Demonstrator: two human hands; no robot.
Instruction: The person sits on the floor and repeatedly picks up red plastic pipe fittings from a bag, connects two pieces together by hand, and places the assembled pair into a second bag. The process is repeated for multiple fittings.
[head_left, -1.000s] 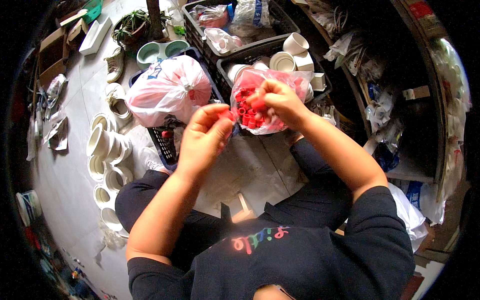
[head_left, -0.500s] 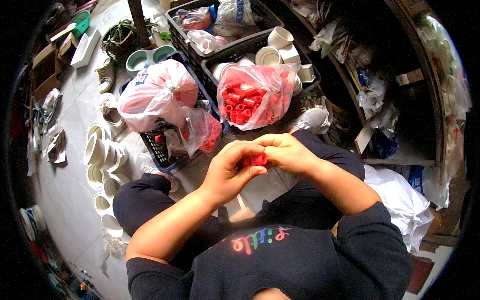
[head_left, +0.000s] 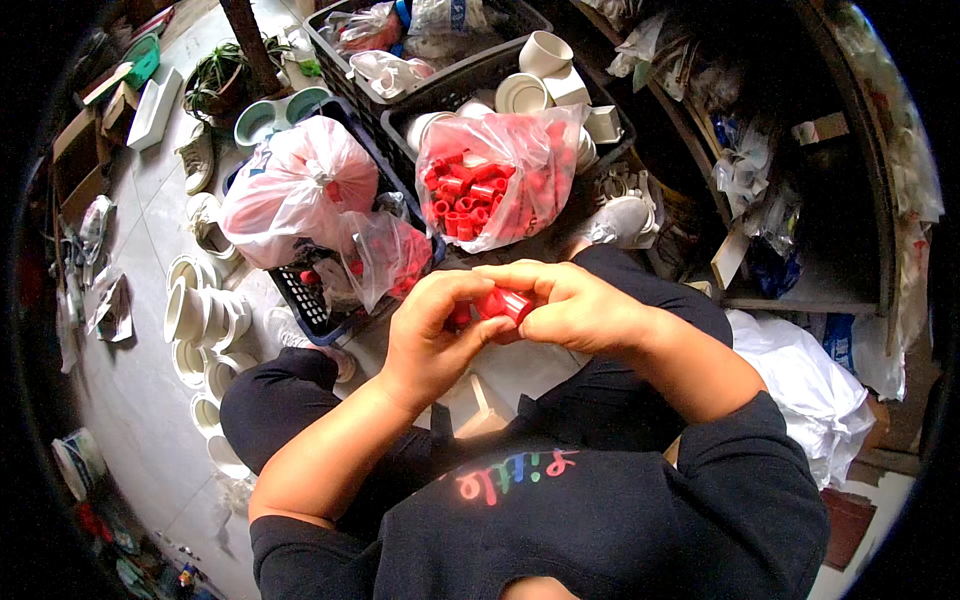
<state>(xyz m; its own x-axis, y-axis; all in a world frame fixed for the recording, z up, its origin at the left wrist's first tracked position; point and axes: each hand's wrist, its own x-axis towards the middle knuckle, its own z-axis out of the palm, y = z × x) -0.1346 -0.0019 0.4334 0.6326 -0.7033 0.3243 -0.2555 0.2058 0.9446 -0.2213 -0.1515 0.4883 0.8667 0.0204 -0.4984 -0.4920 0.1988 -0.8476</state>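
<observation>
In front of my chest, both hands meet around red plastic pipe fittings (head_left: 511,304). My left hand (head_left: 430,325) is closed, its thumb and curled fingers around a red piece that is partly hidden. My right hand (head_left: 575,305) pinches the red fitting's other side with thumb and fingers. Whether it is one piece or two joined together, I cannot tell. Just beyond my hands, an open clear plastic bag (head_left: 540,190) holds many short red fittings (head_left: 465,200). Left of it sits a knotted whitish bag (head_left: 300,190), with a smaller clear bag of red pieces (head_left: 395,255) beside it.
Black crates (head_left: 385,120) with large white pipe fittings (head_left: 522,94) and bags stand ahead. White pipe pieces (head_left: 200,310) line the floor at left. A dark shelf (head_left: 810,302) and white sack (head_left: 800,390) are at right. A wooden piece (head_left: 483,410) lies between my legs.
The red fitting shows more between my hands, with its round end now turned into view. My left hand has shifted slightly left, and the whole view has moved a little.
</observation>
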